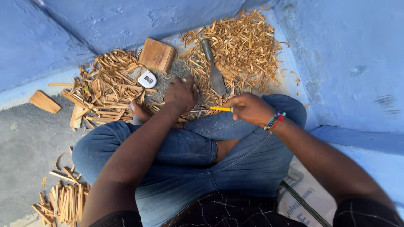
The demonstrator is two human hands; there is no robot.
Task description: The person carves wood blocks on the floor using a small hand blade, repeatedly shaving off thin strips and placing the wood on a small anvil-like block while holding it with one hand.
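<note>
Crossed legs in blue denim jeans [189, 164] fill the lower frame, the person sitting on a grey concrete floor [25, 143] in a corner of blue painted walls [349, 59]. Above the knees, the right hand [250, 108] is closed around a yellow pencil [219, 108], which lies nearly level with its tip pointing left toward the other hand. That left hand [182, 93] rests knuckles-up, fingers curled down onto the wood pieces just beyond the shin; whether it grips anything under the palm cannot be told. A beaded multicoloured bracelet [275, 120] circles the right wrist. Just past the hands lies a broad-bladed metal knife with a grey handle [212, 67], resting on a heap of curled tan wood shavings [240, 46]. Left of it sit a small white tape measure [147, 79] and a square block of light brown wood [157, 55]. Flat wooden strips [103, 94] are piled further left, one loose wooden offcut [44, 101] lies apart, and a second bundle of thin sticks [63, 201] lies near the left knee
</note>
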